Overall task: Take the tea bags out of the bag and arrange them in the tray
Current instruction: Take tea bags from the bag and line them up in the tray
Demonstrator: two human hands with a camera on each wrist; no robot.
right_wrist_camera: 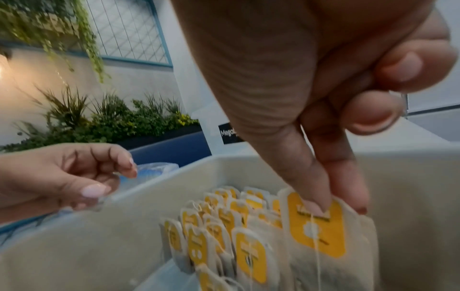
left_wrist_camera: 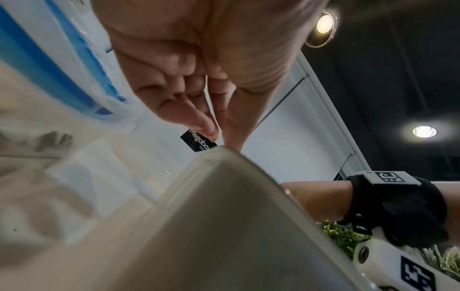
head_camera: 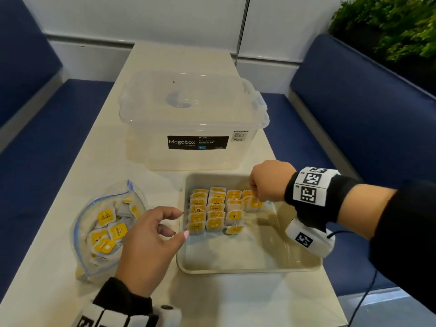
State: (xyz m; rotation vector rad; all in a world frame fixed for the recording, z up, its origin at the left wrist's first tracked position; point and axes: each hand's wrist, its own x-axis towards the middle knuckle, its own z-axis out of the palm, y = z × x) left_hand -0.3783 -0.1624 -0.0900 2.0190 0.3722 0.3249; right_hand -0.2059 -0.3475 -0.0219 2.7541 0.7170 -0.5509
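Observation:
A shallow beige tray (head_camera: 247, 258) holds yellow-labelled tea bags (head_camera: 213, 210) in tidy rows in its far left part. My right hand (head_camera: 258, 198) pinches one more tea bag (head_camera: 253, 204) by its top edge at the right end of those rows. In the right wrist view, thumb and forefinger (right_wrist_camera: 338, 206) grip that tea bag (right_wrist_camera: 316, 232), which hangs upright beside the others. A clear zip bag (head_camera: 106, 227) with several tea bags lies left of the tray. My left hand (head_camera: 182, 224) hovers between bag and tray, fingers loosely curved and holding nothing.
A clear lidded Megabox storage box (head_camera: 193, 119) stands right behind the tray. The near half of the tray is bare. Blue bench seats (head_camera: 354, 128) flank the narrow white table (head_camera: 236, 300). A cable runs off my right wrist past the table's right edge.

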